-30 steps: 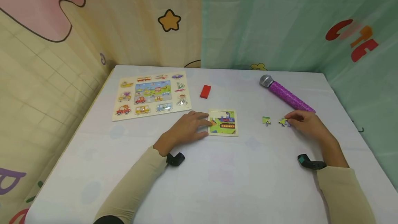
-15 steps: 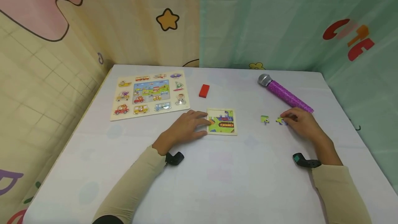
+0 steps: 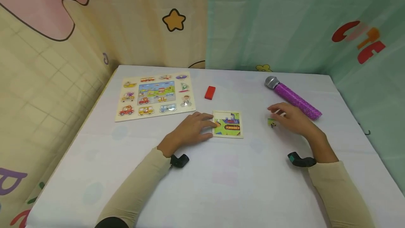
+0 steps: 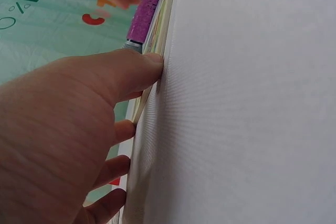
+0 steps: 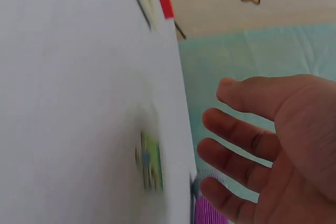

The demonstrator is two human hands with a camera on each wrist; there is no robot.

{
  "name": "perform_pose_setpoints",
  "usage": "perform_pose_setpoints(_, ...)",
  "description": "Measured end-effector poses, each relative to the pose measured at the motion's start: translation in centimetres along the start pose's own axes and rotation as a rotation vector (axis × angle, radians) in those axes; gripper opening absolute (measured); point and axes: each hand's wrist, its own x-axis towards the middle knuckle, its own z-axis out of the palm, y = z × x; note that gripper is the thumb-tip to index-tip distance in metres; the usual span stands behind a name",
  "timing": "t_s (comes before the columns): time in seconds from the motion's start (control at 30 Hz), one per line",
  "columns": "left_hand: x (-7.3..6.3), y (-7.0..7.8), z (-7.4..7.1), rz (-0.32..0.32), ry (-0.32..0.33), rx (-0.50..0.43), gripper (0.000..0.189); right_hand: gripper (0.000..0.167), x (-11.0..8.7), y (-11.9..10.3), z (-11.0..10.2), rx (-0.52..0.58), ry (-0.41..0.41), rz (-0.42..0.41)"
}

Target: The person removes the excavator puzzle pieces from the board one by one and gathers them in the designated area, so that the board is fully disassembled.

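My left hand (image 3: 193,129) rests at the left edge of a small wooden jigsaw puzzle (image 3: 232,124) that shows a tracked vehicle on green. Its fingers are extended and spread; thumb and fingertips touch the frame, one finger lying over the picture. In the left wrist view the puzzle frame (image 4: 167,24) appears edge-on beside the thumb. My right hand (image 3: 292,118) hovers over a green puzzle piece (image 3: 270,122), partly covering it. In the right wrist view its fingers are loosely bent and nothing shows between them; the piece (image 5: 151,161) lies blurred on the table. A second piece cannot be made out separately.
A larger vehicle peg puzzle board (image 3: 126,82) lies at the back left. Near it is a red block (image 3: 210,93). A glittery purple microphone (image 3: 297,99) lies just beyond my right hand. Printed curtains (image 3: 269,24) border the white table (image 3: 221,189).
My right hand has let go of the puzzle piece it pinched and moved left, over the other piece. My left hand stays on the small puzzle.
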Motion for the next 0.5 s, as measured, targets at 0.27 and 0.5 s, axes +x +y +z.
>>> perform_pose_setpoints(0.27,0.0,0.0,0.2,-0.009,-0.005,-0.024,0.040,0.038,6.1,-5.4,5.5,-0.098,-0.189,-0.191)
perform_pose_setpoints(0.5,0.0,-0.1,0.0,-0.002,-0.003,0.004,0.040,0.051,7.3,-6.7,6.2,-0.222,-0.237,-0.176)
